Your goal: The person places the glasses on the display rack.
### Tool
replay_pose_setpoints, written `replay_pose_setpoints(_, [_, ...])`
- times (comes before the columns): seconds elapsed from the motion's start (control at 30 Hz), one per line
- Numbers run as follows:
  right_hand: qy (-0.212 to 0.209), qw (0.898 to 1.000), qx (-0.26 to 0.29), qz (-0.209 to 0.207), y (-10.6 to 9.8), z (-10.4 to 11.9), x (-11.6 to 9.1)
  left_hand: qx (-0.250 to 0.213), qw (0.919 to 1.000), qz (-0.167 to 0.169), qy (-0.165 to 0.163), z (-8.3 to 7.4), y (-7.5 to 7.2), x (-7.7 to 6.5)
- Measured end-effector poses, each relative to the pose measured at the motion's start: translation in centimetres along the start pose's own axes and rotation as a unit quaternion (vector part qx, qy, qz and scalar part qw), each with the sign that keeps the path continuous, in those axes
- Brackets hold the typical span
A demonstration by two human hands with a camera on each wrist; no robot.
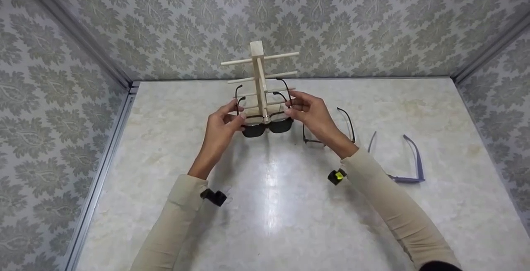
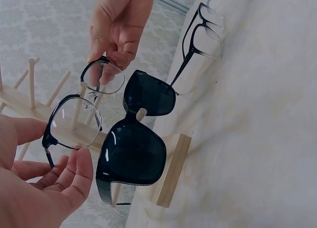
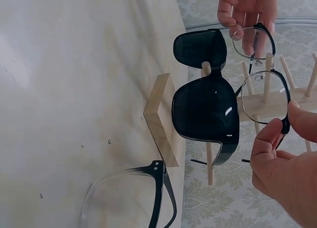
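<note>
Clear-lensed eyeglasses with a black upper rim [image 3: 284, 84] are held at a wooden display stand [image 1: 256, 49], where a peg end shows between the two lenses. My left hand [image 1: 221, 128] pinches their left side near the hinge. On the opposite side, thumb and fingers of my right hand [image 1: 316, 115] grip the frame by the other hinge. Just below hang dark sunglasses [image 2: 131, 151] on the stand's lowest peg. Both pairs have their temples unfolded toward the back, along the stand.
Black-framed glasses [image 1: 352, 126] lie on the table to the right, partly behind my right wrist. Farther right are blue-purple glasses [image 1: 419, 165], partly covered by the sleeve. The stand's upper pegs [image 1: 285, 55] hold nothing. A patterned wall [image 1: 314, 14] rises behind the table.
</note>
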State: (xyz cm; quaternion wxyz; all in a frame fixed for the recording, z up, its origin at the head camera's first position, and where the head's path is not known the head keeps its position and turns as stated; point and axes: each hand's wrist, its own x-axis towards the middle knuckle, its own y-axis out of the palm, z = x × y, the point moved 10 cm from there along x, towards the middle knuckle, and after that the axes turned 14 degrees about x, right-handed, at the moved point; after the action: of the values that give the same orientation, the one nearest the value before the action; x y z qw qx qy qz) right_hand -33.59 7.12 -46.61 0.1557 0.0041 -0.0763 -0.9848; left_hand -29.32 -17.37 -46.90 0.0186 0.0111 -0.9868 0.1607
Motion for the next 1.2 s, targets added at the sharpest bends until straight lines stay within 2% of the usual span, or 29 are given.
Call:
replay_pose_setpoints(0.27, [0.0,1.0,-0.01,-0.002,0.1,0.0,-0.7,-0.009,0.9999,0.015,0.0,0.4,0.2,0.5])
replay_pose_setpoints(0.43, [-0.001,1.0,-0.008,-0.006,-0.3,-0.1,-0.9,-0.006,0.9999,0.013,-0.003,0.5,0.2,0.5])
replay_pose_setpoints(0.53, [-0.014,0.999,-0.027,-0.015,-1.0,0.1,-1.3,0.007,1.0,0.002,-0.004,0.7,-0.3,0.2])
replay_pose_setpoints(0.73, [-0.058,0.993,-0.098,-0.035,-2.3,1.2,-3.1,0.03,0.9993,-0.023,0.005,1.3,-1.6,-1.2])
replay_pose_setpoints(0.87, [-0.074,0.99,-0.112,-0.042,-3.3,1.5,-4.4,0.028,0.999,-0.029,0.018,1.5,-2.0,-2.5])
replay_pose_setpoints(1.0, [-0.079,0.989,-0.109,-0.052,-4.5,1.5,-5.6,0.031,0.9991,-0.024,0.019,1.9,-1.7,-3.9])
replay_pose_setpoints(1.2, [-0.072,0.99,-0.095,-0.07,-6.8,0.8,-7.3,0.056,0.9983,-0.007,0.012,2.4,-0.6,-5.7])
